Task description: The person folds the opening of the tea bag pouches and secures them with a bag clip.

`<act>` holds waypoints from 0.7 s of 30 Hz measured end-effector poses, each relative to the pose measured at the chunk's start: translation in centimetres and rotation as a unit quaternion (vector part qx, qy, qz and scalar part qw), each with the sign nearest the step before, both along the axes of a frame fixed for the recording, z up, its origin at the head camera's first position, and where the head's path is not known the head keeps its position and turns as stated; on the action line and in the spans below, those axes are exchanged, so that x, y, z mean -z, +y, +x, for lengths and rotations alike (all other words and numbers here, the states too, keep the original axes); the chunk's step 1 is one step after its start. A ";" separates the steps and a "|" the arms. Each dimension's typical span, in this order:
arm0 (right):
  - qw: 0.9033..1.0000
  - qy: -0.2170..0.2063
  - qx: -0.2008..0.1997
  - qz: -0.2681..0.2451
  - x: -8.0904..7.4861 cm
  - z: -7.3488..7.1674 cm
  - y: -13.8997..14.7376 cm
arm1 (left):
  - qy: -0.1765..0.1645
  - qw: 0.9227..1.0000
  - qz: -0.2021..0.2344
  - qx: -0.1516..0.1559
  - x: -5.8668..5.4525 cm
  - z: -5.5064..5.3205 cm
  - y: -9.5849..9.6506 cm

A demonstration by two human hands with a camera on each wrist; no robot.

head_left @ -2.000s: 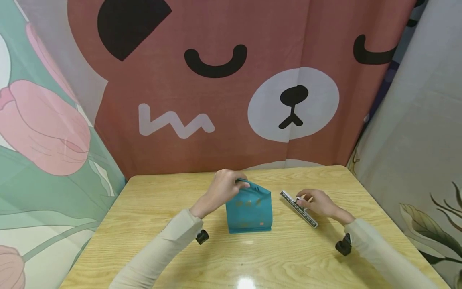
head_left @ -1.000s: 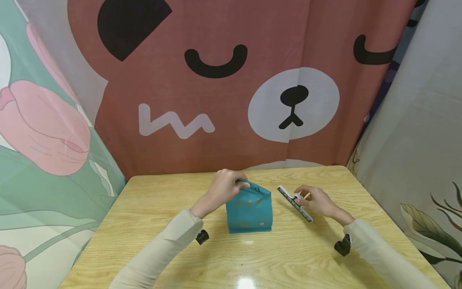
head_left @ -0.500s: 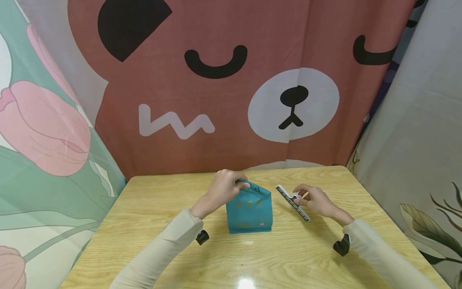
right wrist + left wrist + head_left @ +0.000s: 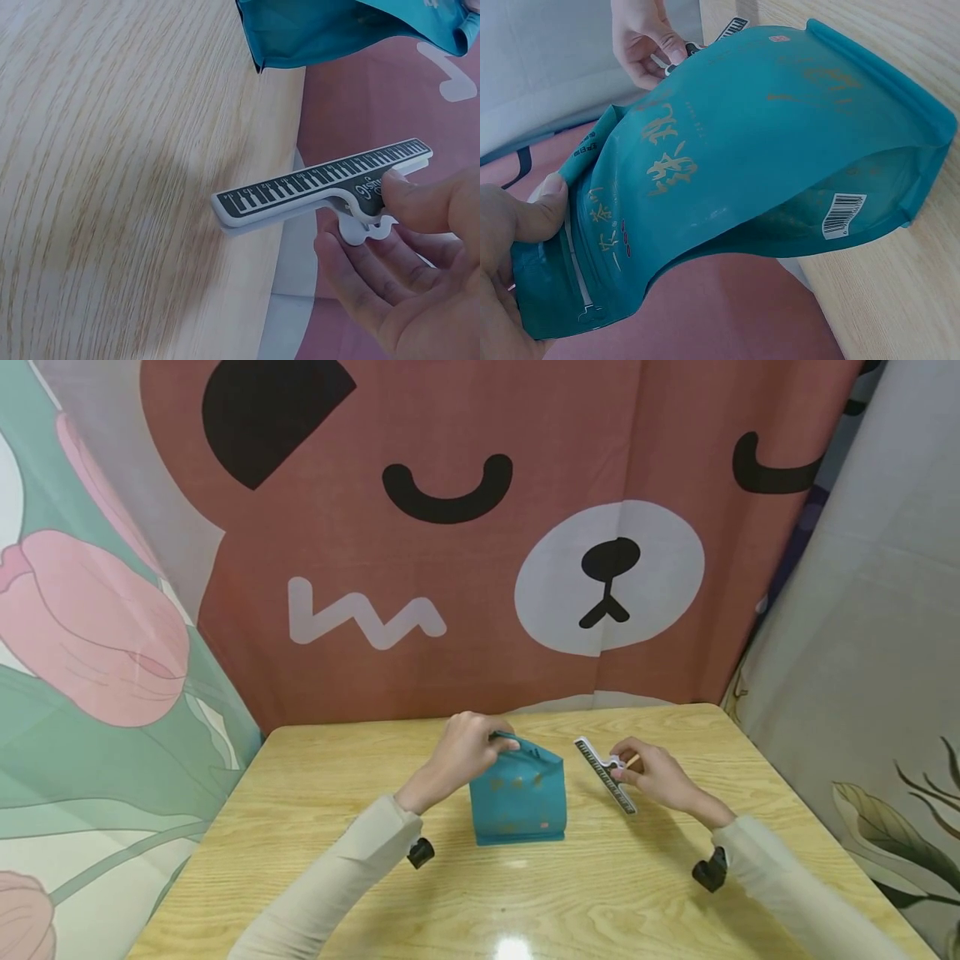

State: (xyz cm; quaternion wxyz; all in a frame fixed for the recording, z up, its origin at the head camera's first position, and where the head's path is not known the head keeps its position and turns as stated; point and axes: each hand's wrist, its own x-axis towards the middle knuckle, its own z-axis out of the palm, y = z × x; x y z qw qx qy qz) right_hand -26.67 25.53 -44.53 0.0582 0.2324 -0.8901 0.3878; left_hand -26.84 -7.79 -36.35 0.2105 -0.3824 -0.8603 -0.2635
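Note:
A teal pouch bag (image 4: 519, 802) with gold lettering stands upright near the middle of the table. My left hand (image 4: 467, 747) pinches its folded top edge, thumb on the near face; in the left wrist view the bag (image 4: 727, 142) bulges below the fold and shows a barcode on its side. To the right, my right hand (image 4: 660, 774) holds a long clip (image 4: 606, 777) by its handle, between thumb and fingers. Piano keys and the word "music" are printed on the clip (image 4: 322, 176), whose long jaws look closed in the right wrist view. The clip is tilted, raised over the table.
The wooden table (image 4: 360, 877) ends at a curtain (image 4: 360, 677) printed with a bear's face. Patterned curtains hang at left and right. Each wrist carries a small black camera (image 4: 421, 852).
My right hand has lifted the clip and brought it slightly left and away from me, toward the bag. The left hand and the bag have stayed in place.

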 end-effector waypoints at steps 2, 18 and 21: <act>1.000 0.005 0.004 -0.001 0.0 -0.1 -0.1 | -0.003 1.000 -0.001 0.000 0.0 0.0 0.0; 0.998 0.060 0.017 -0.004 -0.5 0.0 -1.1 | -0.004 1.000 -0.001 0.001 -0.1 0.0 0.0; 0.997 0.068 0.021 -0.006 -0.6 0.0 -1.2 | -0.004 1.000 -0.001 0.002 -0.1 0.0 0.0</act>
